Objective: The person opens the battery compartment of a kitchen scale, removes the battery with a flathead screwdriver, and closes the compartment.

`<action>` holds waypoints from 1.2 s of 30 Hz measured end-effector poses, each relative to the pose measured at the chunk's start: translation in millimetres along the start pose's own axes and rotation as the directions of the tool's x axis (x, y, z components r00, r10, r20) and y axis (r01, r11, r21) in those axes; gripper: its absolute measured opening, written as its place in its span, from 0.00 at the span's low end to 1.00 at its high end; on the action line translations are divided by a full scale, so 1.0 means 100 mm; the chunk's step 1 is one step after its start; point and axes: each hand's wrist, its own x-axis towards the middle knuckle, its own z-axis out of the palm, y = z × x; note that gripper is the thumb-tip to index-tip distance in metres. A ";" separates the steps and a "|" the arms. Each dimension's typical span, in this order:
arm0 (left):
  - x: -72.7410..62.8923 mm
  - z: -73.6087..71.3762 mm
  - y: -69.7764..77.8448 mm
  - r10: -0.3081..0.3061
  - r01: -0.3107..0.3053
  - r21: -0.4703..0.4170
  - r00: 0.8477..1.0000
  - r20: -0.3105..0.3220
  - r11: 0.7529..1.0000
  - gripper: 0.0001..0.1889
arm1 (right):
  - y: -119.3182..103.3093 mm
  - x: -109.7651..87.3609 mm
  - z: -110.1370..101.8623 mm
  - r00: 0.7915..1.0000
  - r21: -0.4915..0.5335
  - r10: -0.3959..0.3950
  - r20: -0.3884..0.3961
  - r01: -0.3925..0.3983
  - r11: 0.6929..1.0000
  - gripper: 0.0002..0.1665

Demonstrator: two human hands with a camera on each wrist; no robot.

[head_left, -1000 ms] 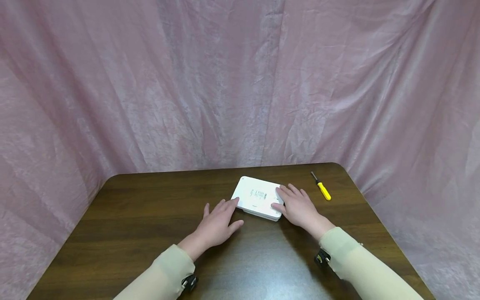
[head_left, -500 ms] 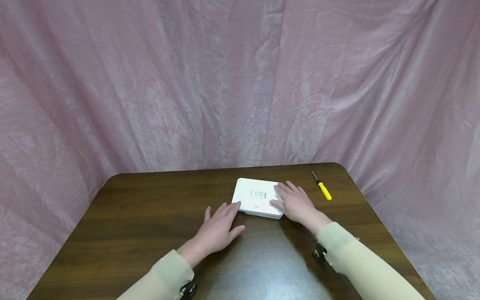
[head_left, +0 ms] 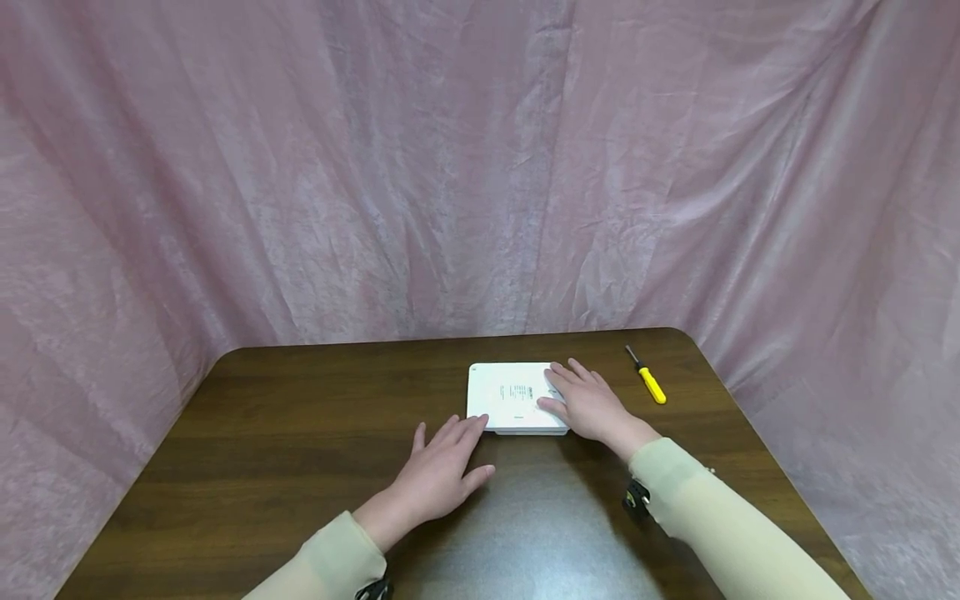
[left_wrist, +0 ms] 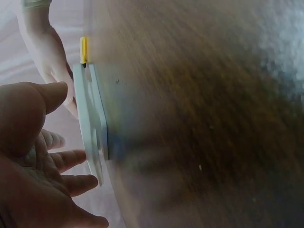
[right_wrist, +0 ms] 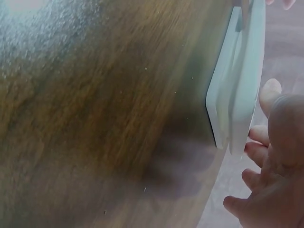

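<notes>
The flat white box [head_left: 516, 397] is touched by both hands but gripped by neither. The right hand [head_left: 591, 406] is laid flat on the box's right part, fingers straight and slightly spread, nothing being clasped. The left hand [head_left: 442, 470] is rested palm-down on the table [head_left: 285, 433], its relaxed, outstretched fingertips [head_left: 480, 420] brought to the box's near left corner; whether the corner is pressed or merely met cannot be told. The box is lain flat on the dark wooden table, a little right of centre and toward the far edge.

A small printed label is borne on the box's top face, but its lines are too fine to be read. In the left wrist view the box [left_wrist: 92, 118] is seen edge-on and blurred, with the left hand's fingers [left_wrist: 66, 159] just beside it. In the right wrist view the box [right_wrist: 240, 80] is cut off at the top edge.

Both forearms are covered by pale beige sleeves [head_left: 697, 517]. A yellow-handled screwdriver [head_left: 647, 378] is left near the right hand, apart from it. Pink crumpled cloth [head_left: 450, 167] is hung behind the table.
</notes>
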 end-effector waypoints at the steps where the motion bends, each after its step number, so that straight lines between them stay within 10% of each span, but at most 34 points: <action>1: 0.00 0.00 0.01 0.002 -0.002 -0.002 1.000 0.000 1.000 0.40 | 0.01 0.01 0.01 1.000 0.001 -0.002 0.001 0.002 1.000 0.44; 22: 0.00 -0.04 0.01 0.007 -0.007 0.010 1.000 0.001 1.000 0.38 | -0.11 -0.01 -0.08 0.999 0.017 -0.028 -0.022 0.029 0.999 0.42; 36: 0.24 -0.04 -0.07 -0.042 0.044 0.093 0.999 -0.018 0.995 0.41 | -0.21 -0.05 -0.03 0.984 -0.114 -0.123 -0.128 0.109 0.988 0.40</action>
